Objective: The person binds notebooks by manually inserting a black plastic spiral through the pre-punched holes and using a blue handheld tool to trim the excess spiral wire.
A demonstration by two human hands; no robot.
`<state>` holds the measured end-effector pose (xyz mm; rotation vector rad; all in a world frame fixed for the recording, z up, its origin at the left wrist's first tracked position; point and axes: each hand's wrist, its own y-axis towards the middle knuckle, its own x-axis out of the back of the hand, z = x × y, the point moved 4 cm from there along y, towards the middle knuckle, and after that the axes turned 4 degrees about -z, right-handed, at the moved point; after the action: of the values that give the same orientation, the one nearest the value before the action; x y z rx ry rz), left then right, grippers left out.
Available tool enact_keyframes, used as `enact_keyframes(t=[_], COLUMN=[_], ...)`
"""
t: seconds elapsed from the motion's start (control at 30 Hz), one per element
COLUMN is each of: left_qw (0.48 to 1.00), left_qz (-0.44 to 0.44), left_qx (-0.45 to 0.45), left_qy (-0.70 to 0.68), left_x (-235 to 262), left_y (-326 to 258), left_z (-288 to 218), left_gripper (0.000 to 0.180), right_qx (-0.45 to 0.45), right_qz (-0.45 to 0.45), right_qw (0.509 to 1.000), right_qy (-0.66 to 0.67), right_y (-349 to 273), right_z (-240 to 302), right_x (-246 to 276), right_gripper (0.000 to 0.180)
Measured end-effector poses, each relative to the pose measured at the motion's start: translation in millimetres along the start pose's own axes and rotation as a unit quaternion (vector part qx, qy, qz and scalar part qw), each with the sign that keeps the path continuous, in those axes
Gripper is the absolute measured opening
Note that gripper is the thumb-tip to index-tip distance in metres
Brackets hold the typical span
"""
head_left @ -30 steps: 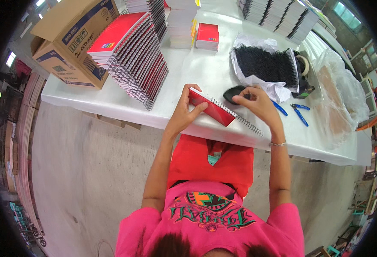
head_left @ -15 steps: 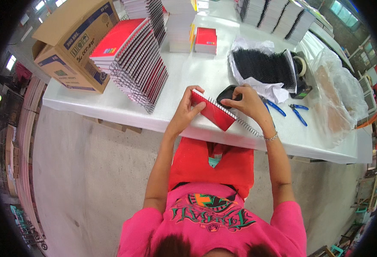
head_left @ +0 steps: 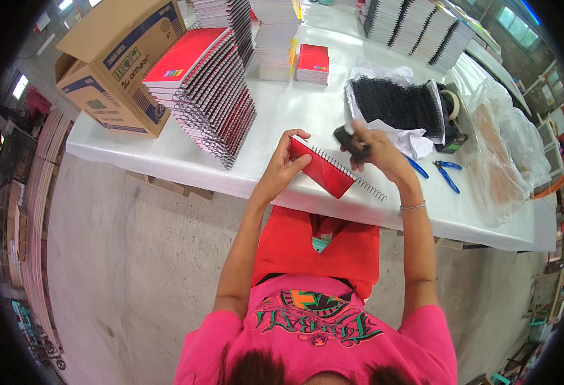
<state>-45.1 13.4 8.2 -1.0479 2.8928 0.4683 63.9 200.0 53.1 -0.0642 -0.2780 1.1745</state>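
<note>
Here, red spiral-bound notebook [head_left: 321, 170] tilted in left hand's [head_left: 281, 170] closed grip, right hand [head_left: 375, 151] clenching a dark tool [head_left: 349, 140].

We cannot make out the dark object [head_left: 349, 140] half-buried in the right hand [head_left: 379, 153]; stacks of notebooks [head_left: 417, 25] along the table's far side run past the frame's upper edge.
</note>
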Motion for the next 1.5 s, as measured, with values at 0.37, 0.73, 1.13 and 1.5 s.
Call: enact_keyframes(t=[0.37,0.73,1.13,1.5], left_qw=[1.000,1.000,0.998,0.986], left_qz=[0.014,0.020,0.021,-0.163], left_qx=[0.007,0.011,0.009,-0.018], left_qy=[-0.006,-0.020,-0.059,-0.024], left_x=[2,2,-1,-16], left_y=[0,-1,1,-4], left_z=[3,2,0,13], left_gripper=[0.054,0.066,0.071,0.027], right_qx=[0.080,0.174,0.326,0.269], right_qz=[0.017,0.068,0.039,-0.140], right_qw=[0.978,0.947,0.810,0.906], right_qy=[-0.191,-0.260,-0.485,-0.296], right_y=[15,29,39,-3], right_z=[18,22,28,2], right_x=[-11,-14,-27,23], right_gripper=[0.066,0.038,0.037,0.028])
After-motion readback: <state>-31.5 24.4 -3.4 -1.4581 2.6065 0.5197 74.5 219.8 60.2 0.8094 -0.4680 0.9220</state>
